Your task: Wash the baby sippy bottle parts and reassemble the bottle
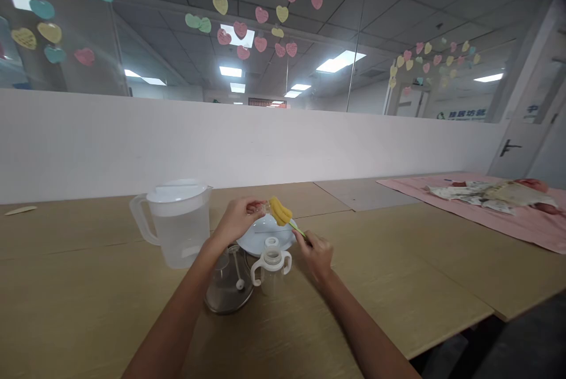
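My right hand [318,254] is closed round the thin green handle of a sponge brush [280,212], whose yellow head points up and left. Pinched in the fingers of my left hand [242,215] is a small clear piece [266,207], right beside the sponge; its exact kind is too small to make out. Below the hands lies a white bowl [247,242]. In front of it stands an uncapped clear baby bottle [272,273] with two white handles. A round metal tray [223,302] sits beneath my left forearm, bearing a clear cup-like cover [220,267] and a straw with a round weight [239,282].
A lidded translucent pitcher [186,231] stands on the wooden table [375,284] at the left. Far right, a pink cloth [411,190] carries crumpled fabric [499,193]. A white low wall [265,143] with glass above runs behind the table.
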`<move>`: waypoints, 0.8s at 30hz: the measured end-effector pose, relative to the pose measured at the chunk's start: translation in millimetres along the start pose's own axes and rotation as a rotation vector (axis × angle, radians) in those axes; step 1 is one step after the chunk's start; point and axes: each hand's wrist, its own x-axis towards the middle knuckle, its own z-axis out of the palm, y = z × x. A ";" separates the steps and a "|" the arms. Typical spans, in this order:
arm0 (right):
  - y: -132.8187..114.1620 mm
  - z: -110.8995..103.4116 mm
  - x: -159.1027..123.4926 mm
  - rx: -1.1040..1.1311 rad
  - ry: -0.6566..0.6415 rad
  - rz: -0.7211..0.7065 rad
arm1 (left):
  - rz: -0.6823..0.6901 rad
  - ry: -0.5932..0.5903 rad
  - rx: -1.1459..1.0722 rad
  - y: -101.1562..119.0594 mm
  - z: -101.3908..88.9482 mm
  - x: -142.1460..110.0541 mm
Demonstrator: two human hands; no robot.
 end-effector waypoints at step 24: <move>7.0 -5.1 5.2 0.034 -0.103 -0.018 | 0.078 -0.097 0.336 27.9 -27.8 -14.3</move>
